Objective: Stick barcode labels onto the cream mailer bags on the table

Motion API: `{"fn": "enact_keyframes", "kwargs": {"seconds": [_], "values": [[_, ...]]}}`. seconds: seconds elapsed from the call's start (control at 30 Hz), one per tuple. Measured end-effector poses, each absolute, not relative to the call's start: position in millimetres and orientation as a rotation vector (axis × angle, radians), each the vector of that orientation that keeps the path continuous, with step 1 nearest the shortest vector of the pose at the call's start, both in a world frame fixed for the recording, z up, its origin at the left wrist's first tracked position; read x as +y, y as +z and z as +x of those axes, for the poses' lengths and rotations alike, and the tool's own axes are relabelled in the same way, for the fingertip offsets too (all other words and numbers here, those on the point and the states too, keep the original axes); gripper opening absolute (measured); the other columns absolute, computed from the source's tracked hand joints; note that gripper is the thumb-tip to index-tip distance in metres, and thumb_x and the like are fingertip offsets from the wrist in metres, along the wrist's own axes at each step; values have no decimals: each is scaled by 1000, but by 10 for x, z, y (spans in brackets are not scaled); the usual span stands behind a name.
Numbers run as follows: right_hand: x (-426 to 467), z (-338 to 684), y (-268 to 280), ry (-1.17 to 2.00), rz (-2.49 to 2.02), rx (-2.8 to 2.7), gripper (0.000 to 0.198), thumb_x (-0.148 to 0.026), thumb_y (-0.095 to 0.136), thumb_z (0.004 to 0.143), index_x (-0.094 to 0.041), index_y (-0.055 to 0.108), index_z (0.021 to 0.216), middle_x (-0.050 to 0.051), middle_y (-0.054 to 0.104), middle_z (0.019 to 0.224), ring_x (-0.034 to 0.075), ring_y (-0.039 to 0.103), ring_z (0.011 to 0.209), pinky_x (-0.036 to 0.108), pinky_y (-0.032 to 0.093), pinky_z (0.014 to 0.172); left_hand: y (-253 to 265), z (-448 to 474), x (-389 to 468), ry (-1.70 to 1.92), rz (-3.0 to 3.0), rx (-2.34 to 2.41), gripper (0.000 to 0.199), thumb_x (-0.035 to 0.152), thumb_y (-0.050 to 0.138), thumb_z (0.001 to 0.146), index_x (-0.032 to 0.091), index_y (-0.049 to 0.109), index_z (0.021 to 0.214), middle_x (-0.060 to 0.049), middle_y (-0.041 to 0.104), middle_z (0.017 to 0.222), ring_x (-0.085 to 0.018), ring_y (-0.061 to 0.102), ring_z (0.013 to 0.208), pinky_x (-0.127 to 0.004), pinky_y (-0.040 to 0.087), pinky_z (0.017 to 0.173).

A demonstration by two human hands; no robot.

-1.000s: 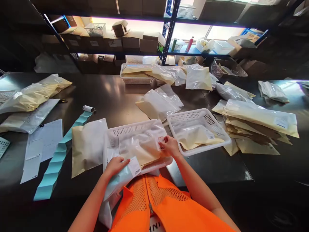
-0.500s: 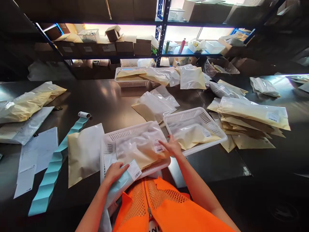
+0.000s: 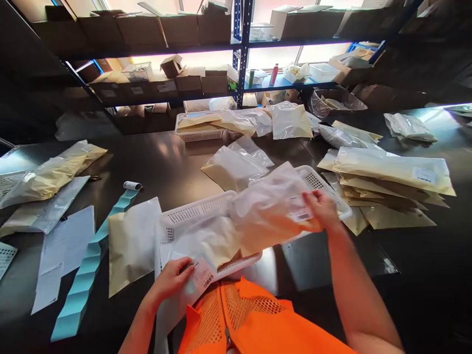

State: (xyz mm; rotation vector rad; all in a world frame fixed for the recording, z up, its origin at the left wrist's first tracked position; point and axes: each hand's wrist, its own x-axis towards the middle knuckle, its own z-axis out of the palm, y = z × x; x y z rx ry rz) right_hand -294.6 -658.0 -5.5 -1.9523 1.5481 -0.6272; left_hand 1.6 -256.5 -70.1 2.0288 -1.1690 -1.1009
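My right hand (image 3: pixel 322 209) pinches a translucent plastic bag (image 3: pixel 271 206) at its right end, beside a white barcode label. The bag is held over the gap between two white baskets and hides much of the right basket (image 3: pixel 337 194). In the left basket (image 3: pixel 199 208) lies another bag (image 3: pixel 210 241) with cream-coloured contents. At that basket's front edge, my left hand (image 3: pixel 173 278) has its fingers closed on a strip of barcode labels (image 3: pixel 202 275), which trails down to the lower left.
A stack of labelled bags (image 3: pixel 394 169) lies at the right. To the left are a folded light-blue paper strip (image 3: pixel 84 265), a single bag (image 3: pixel 132 241) and white papers (image 3: pixel 66 241). More bags (image 3: pixel 238 160) lie behind the baskets, before a shelf (image 3: pixel 241 64) with cardboard boxes.
My right hand has lifted the labelled bag out of the left basket and moved it right, uncovering another bag. My left hand stays at the front with the label strip, now turned whiter side up.
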Motion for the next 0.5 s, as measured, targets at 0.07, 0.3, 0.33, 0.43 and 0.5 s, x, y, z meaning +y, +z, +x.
{"fn": "enact_keyframes", "kwargs": {"seconds": [0.07, 0.3, 0.33, 0.43, 0.5], "values": [[-6924, -3283, 141, -599, -2033, 1888, 40, -46, 58, 79, -11, 63, 100, 21, 65, 97, 30, 60, 92, 40, 42, 76, -612, 1, -2591, -1051, 1985, -1140, 34, 44, 43, 89, 18, 59, 74, 0, 60, 70, -17, 51, 68, -26, 38, 63], [-5842, -2538, -84, -536, -1938, 1014, 57, -50, 66, 73, -17, 54, 118, 15, 61, 109, 25, 59, 97, 40, 49, 82, -357, -177, -2967, -981, 1822, -1129, 31, 38, 42, 90, 18, 65, 92, -4, 68, 87, -18, 58, 79, -27, 43, 73], [-5495, -2336, -202, -330, -1833, 789, 58, -50, 69, 70, -18, 55, 116, 12, 63, 106, 23, 60, 94, 37, 50, 80, -327, -202, -3007, -999, 1805, -1126, 31, 37, 42, 90, 18, 65, 98, -5, 69, 91, -19, 60, 83, -28, 44, 75], [-4640, -1892, -546, 10, -1576, 496, 58, -51, 79, 60, -19, 60, 104, 3, 64, 86, 18, 61, 78, 30, 51, 68, -276, -254, -3040, -1032, 1809, -1116, 32, 35, 50, 86, 19, 64, 111, -6, 70, 101, -20, 61, 89, -29, 46, 80], [-4333, -1753, -710, 17, -1462, 528, 58, -54, 81, 55, -19, 60, 97, -1, 62, 75, 16, 60, 70, 28, 49, 62, -287, -271, -3007, -1039, 1837, -1100, 40, 32, 57, 81, 20, 61, 119, -5, 70, 105, -19, 62, 86, -28, 47, 78]]}}
